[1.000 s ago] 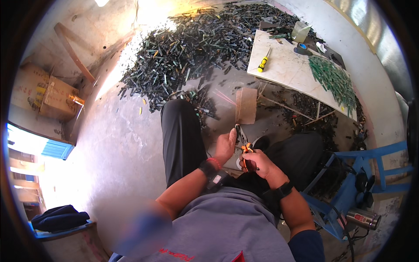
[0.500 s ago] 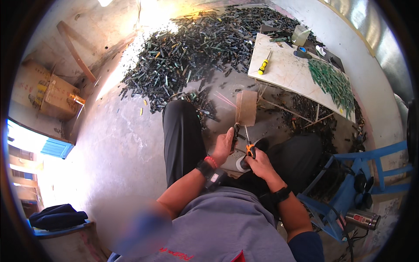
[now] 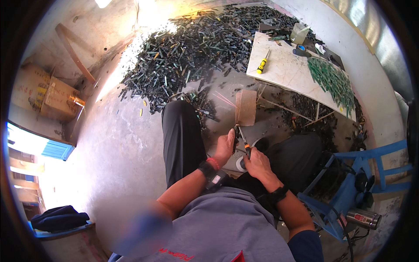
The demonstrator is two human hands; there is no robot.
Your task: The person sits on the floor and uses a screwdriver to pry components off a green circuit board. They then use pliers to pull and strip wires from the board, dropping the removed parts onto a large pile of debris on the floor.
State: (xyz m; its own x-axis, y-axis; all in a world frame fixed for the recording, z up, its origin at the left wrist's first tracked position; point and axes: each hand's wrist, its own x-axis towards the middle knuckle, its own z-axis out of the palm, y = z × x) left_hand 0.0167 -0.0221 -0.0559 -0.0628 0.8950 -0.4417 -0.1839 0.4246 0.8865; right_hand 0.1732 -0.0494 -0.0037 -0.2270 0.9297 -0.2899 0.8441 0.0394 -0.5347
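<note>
My left hand [image 3: 225,146] is closed around a small dark strip-shaped piece [image 3: 236,133], much of it hidden by the fingers. In my right hand [image 3: 258,165] is a screwdriver [image 3: 247,147] with an orange and black handle. Its shaft slants up and left, and the tip is at the upper end of the dark piece; whether it touches or goes in is too small to tell. Just beyond the hands stands a brown board [image 3: 246,107], with thin pink sticks [image 3: 224,99] at its left side.
A huge heap of dark strips [image 3: 192,52] covers the floor ahead. To the right, a low white table [image 3: 279,61] carries a yellow screwdriver [image 3: 262,64], green strips [image 3: 331,83] and a plastic cup [image 3: 299,34]. A blue chair [image 3: 345,196] and metal flask [image 3: 363,218] are at the right.
The screwdriver's tip has moved left and up to the top of the dark piece. My right hand has turned and shifted slightly left; the left hand has barely moved.
</note>
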